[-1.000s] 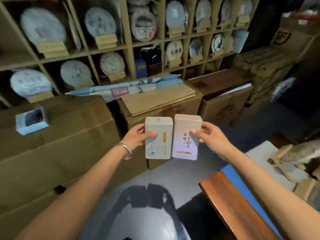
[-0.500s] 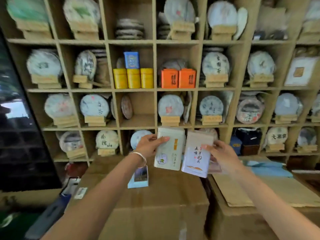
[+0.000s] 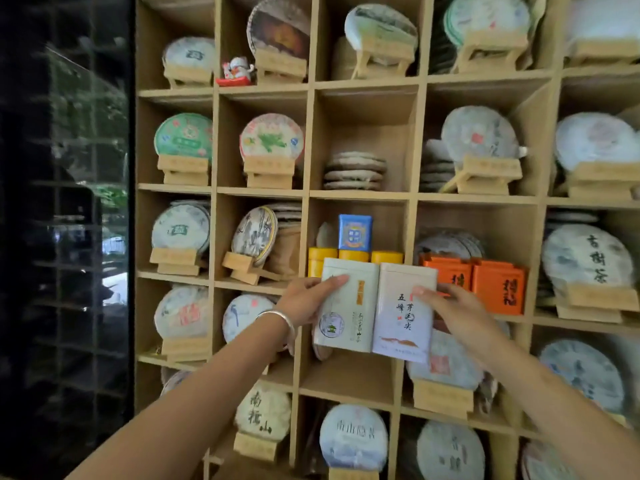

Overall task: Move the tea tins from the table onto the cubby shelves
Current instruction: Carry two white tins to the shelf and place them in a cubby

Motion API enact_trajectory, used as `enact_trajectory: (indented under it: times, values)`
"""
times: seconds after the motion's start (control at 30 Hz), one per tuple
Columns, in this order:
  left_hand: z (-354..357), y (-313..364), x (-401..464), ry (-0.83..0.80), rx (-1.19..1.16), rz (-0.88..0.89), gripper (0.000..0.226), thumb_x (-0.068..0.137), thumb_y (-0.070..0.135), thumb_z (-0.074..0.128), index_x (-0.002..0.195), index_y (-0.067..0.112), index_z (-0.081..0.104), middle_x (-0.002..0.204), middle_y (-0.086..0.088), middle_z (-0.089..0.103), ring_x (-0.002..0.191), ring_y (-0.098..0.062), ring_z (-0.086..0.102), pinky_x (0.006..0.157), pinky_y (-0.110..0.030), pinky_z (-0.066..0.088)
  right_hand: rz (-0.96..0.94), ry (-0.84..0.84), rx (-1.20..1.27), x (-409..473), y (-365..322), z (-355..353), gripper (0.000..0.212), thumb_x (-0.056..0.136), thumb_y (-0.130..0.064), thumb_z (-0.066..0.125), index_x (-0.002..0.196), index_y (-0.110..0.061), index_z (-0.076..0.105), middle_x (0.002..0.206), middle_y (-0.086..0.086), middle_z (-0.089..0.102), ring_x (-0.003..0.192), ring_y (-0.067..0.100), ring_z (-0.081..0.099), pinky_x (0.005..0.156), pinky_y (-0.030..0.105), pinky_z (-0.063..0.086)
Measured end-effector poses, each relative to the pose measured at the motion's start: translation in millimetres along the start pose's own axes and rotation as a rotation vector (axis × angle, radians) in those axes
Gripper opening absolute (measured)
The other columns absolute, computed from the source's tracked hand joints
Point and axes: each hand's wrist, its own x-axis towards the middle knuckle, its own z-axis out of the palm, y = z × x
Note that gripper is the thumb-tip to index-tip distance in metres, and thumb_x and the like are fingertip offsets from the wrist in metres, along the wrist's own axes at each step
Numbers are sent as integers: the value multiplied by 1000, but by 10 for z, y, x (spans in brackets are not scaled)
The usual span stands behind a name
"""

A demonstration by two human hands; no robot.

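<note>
I hold two upright tea tins side by side in front of the wooden cubby shelves [image 3: 412, 216]. My left hand [image 3: 304, 301] grips the pale green tin [image 3: 349, 306] by its left side, thumb across the front. Gripped by my right hand [image 3: 450, 313] from the right is the white tin [image 3: 401, 320] with black characters. Both tins hover before the cubby that holds yellow tins [image 3: 320, 259] and a blue tin [image 3: 355, 233]. Orange tins [image 3: 498, 289] fill the cubby to the right.
Round wrapped tea cakes on wooden stands [image 3: 270, 143] fill most cubbies. One cubby above holds only a low stack of cakes [image 3: 355, 169]. The cubby just below the tins [image 3: 346, 379] looks mostly bare. A dark glass wall [image 3: 65, 237] stands at the left.
I have come closer to the shelves and my view has tilted up. Both hands raised the tins from the lower cubbies up to the level of the yellow-tin cubby.
</note>
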Motion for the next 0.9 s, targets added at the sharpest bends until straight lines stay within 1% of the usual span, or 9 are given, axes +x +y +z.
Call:
enact_trajectory:
  times: [0.17, 0.33, 0.43, 0.5, 0.57, 0.63, 0.7, 0.8, 0.9]
  values:
    - [-317, 567, 843, 34, 33, 133, 60, 68, 64, 71, 104, 16, 70, 94, 1, 76, 87, -16, 73, 79, -35, 57, -107, -27, 16, 936, -490, 242, 16, 84, -29, 71, 94, -18, 68, 81, -6, 77, 69, 4, 72, 50, 15, 50]
    - [-562, 1327, 1609, 72, 15, 269, 50, 73, 59, 70, 96, 14, 69, 82, 0, 77, 72, -14, 74, 57, -25, 56, -212, -11, 3, 1702, -1143, 444, 15, 87, -31, 67, 92, -16, 70, 81, -2, 77, 69, 7, 73, 48, 17, 51]
    - [-632, 1737, 2012, 88, -1, 342, 56, 72, 61, 69, 101, 14, 65, 90, -4, 76, 76, -18, 74, 70, -33, 59, -274, 68, -30, 2058, -1559, 547, 17, 88, -35, 66, 88, -18, 67, 76, -5, 76, 63, 6, 71, 46, 17, 50]
    - [-667, 1974, 2234, 103, -1, 384, 57, 72, 64, 67, 101, 14, 65, 91, -3, 74, 78, -19, 72, 71, -32, 57, -314, 126, -58, 2267, -1780, 585, 17, 89, -37, 65, 89, -19, 66, 82, -4, 75, 68, 6, 71, 54, 20, 50]
    - [-694, 2129, 2425, 106, -14, 420, 52, 74, 63, 65, 94, 15, 65, 87, -2, 73, 67, -13, 72, 56, -23, 53, -329, 159, -88, 2450, -1925, 620, 17, 90, -37, 63, 91, -20, 64, 89, -2, 74, 76, 8, 70, 62, 25, 48]
    - [-702, 2189, 2578, 116, -48, 433, 46, 77, 59, 66, 86, 15, 61, 75, 1, 70, 48, -5, 67, 38, -15, 46, -302, 167, -97, 2602, -1993, 669, 18, 91, -35, 62, 96, -18, 65, 93, 2, 74, 80, 13, 70, 63, 29, 48]
    - [-690, 2150, 2690, 127, -69, 402, 43, 79, 57, 66, 86, 16, 54, 71, 1, 66, 42, -5, 64, 32, -15, 42, -263, 164, -120, 2734, -1977, 726, 23, 91, -32, 61, 106, -14, 65, 96, 5, 73, 82, 15, 69, 62, 29, 47]
    - [-675, 1984, 2866, 158, -54, 336, 40, 83, 57, 62, 81, 19, 50, 73, 1, 64, 58, -12, 65, 41, -18, 44, -205, 150, -170, 2906, -1869, 799, 32, 92, -33, 58, 117, -12, 61, 99, 5, 74, 86, 16, 68, 60, 28, 41]
    - [-675, 1835, 3049, 153, -35, 287, 52, 84, 60, 58, 104, 12, 58, 86, -4, 68, 73, -17, 67, 51, -25, 45, -155, 155, -231, 3083, -1702, 835, 41, 93, -38, 56, 123, -11, 54, 107, 6, 72, 95, 19, 67, 61, 29, 37]
